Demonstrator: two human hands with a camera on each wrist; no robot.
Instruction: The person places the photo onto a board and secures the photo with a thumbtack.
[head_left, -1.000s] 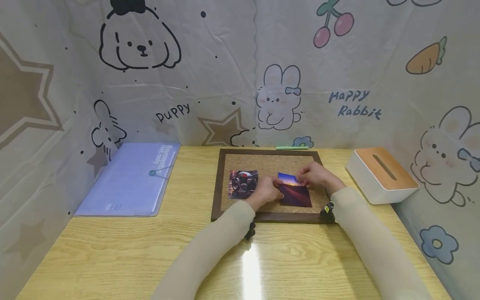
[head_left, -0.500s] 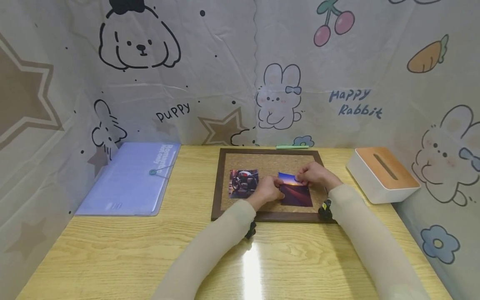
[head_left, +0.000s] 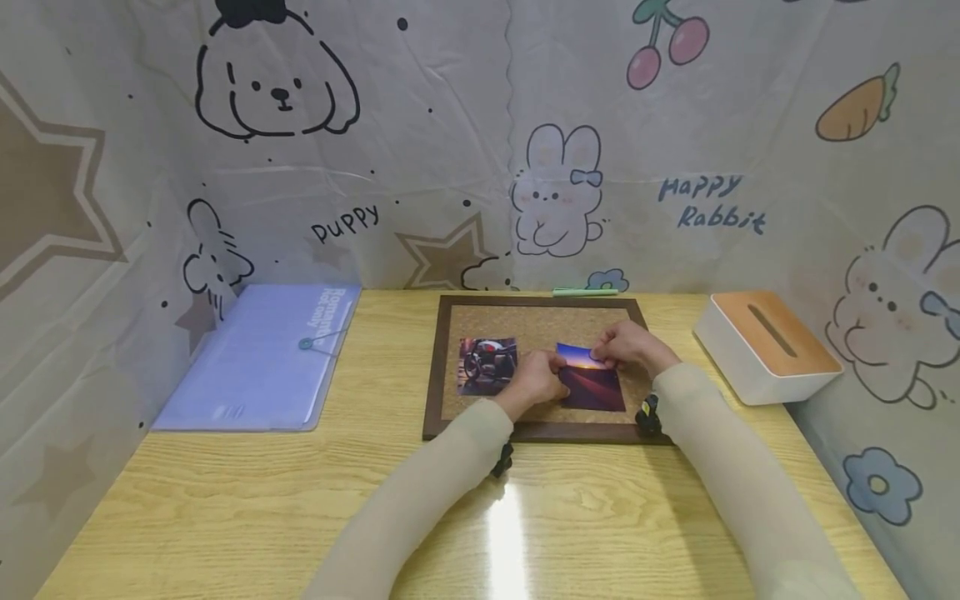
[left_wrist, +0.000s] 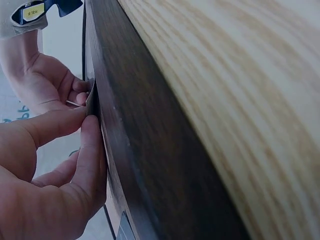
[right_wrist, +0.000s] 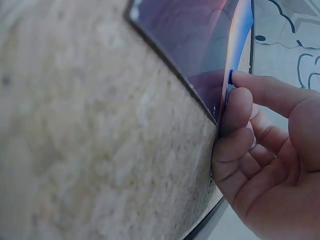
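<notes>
A sunset photo point(head_left: 590, 388) lies on the brown-framed cork board point(head_left: 540, 318), its blue upper part bent up off the cork. My left hand point(head_left: 535, 379) pinches its left edge between thumb and fingers; the left wrist view shows those fingertips point(left_wrist: 90, 125) right at the photo's edge. At the upper right edge, my right hand point(head_left: 628, 346) pinches the photo, thumb on top and other fingers curled beneath. The right wrist view shows the bent photo point(right_wrist: 187, 42) running up to these fingers point(right_wrist: 236, 110). A motorcycle photo point(head_left: 486, 365) sits left of my left hand.
A translucent blue document folder point(head_left: 255, 358) lies at the left of the wooden table point(head_left: 300, 500). On the right stands a white box with an orange-brown slotted lid point(head_left: 767, 333). A light green pen-like stick point(head_left: 585, 292) lies behind the board, near the printed curtain.
Both hands keep their hold on the sunset photo, nearly still. My right wrist and forearm have shifted slightly left, and the head view has tilted a little.
</notes>
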